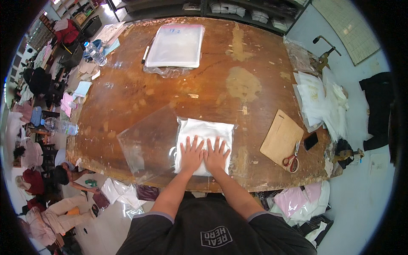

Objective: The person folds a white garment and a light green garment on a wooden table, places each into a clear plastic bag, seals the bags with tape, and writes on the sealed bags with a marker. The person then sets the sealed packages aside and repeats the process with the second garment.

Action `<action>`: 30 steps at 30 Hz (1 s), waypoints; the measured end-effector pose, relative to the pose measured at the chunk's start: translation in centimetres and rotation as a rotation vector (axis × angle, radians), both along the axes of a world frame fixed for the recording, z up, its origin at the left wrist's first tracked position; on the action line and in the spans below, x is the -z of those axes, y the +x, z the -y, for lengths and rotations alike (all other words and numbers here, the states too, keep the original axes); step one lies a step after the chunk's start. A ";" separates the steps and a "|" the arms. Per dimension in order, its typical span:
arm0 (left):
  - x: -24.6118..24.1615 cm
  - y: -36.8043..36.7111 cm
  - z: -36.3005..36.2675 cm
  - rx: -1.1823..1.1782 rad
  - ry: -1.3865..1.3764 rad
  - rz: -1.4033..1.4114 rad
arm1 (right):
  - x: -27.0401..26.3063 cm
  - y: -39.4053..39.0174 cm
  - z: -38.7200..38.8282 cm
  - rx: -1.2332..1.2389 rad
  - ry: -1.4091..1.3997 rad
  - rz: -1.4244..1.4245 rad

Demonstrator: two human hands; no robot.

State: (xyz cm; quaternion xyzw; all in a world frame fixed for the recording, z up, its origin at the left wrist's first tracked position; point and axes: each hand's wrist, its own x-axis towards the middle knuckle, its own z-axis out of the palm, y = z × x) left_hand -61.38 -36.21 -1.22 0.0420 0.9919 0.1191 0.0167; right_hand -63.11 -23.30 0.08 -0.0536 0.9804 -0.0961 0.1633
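Observation:
Folded white fabric (205,127) lies inside a clear plastic bag (235,127) near the front edge of the worn wooden table (204,95). Both palms press flat on it, side by side, with the thumbs almost touching. My left hand (191,154) has its fingers spread over the left half. On the right half lies my right hand (216,156), its fingers spread too. Neither hand grips anything. A loose sheet of clear plastic (146,146) stretches left from the packet, perhaps the bag's flap; I cannot tell whether they are joined.
A stack of clear bags (175,46) and a marker (145,54) lie farther back. Rightward are a wooden board (280,137), scissors (291,161), a phone (310,141) and white plastic bags (309,98). Water bottles (95,54) stand leftward. A person (63,173) sits on the floor at left.

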 end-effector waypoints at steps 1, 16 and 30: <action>0.1 0.0 0.0 -0.001 0.003 -0.003 | 0.0 0.0 0.0 -0.003 0.000 0.004; 0.3 -0.6 0.6 0.028 -0.021 0.110 | 0.6 -0.5 0.1 0.019 -0.072 0.017; 1.0 -0.4 0.9 0.081 0.004 0.126 | -0.6 7.4 -13.6 0.364 -0.152 -0.337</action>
